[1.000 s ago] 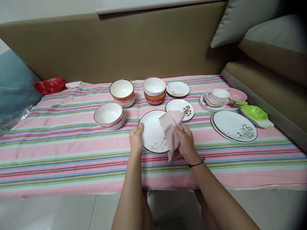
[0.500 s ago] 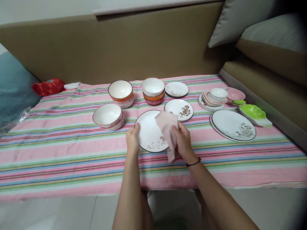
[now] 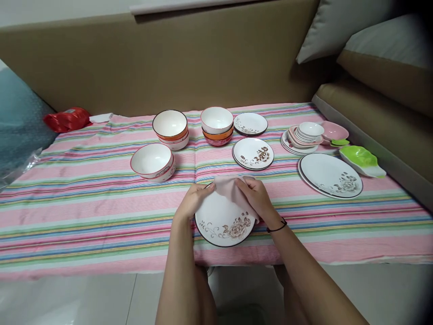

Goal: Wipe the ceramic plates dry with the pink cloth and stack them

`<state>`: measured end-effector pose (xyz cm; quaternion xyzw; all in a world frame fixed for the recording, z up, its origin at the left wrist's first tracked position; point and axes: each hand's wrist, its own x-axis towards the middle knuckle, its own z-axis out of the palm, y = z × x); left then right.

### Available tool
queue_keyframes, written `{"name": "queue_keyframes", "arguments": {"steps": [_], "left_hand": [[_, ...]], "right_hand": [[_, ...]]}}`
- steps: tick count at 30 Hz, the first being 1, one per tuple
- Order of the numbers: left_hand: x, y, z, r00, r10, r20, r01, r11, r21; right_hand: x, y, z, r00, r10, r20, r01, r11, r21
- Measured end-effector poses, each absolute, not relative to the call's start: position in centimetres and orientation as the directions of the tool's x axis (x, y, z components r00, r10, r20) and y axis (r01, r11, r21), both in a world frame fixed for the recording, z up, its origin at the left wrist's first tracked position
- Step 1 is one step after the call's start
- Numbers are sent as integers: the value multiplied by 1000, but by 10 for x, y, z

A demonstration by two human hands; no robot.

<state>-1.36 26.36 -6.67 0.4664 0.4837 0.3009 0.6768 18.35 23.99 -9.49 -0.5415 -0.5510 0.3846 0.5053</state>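
Observation:
A white plate [image 3: 219, 212] with a dark rim and brown flower print is tilted toward me near the front edge of the striped cloth. My left hand [image 3: 192, 200] is closed on its upper left rim, thumb on the face. A pale pink cloth [image 3: 227, 186] is folded over the plate's upper right rim. My right hand [image 3: 255, 198] pinches that cloth against the rim, thumb in front; its other fingers are mostly hidden behind. Just beyond the held plate lies a small stack of flowered plates [image 3: 248, 151].
Stacked bowls [image 3: 152, 160] stand to the left, with two more stacks, one of them orange-banded bowls [image 3: 217, 119], behind. On the right are oval plates [image 3: 329, 174], small dishes [image 3: 309, 131] and a green leaf-shaped dish [image 3: 361, 160]. A red bundle [image 3: 67, 119] lies far left.
The plate has come nearer to me and turned, so more of its flower print shows. The pink cloth has shifted from its right side up onto the top rim, and both hands are closer together.

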Motion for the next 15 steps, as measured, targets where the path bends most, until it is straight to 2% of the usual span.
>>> {"name": "queue_keyframes", "arguments": {"steps": [3,6,11,15], "left_hand": [[-12,262,-68,377,845,-379,58,387,920],[-10,262,-69,327,863,-385,8,405,914],[-2,263,-71,94,925,-367,-216,379,900],[5,269,-77,-124,938,-324,-395,253,883]], "right_hand": [[181,240,-93,69,986,150,246,129,-961],[182,239,-91,121,986,117,224,88,-971],[186,241,-93,346,938,-1,98,-38,-994],[184,241,-98,442,896,-40,3,-46,-999]]}}
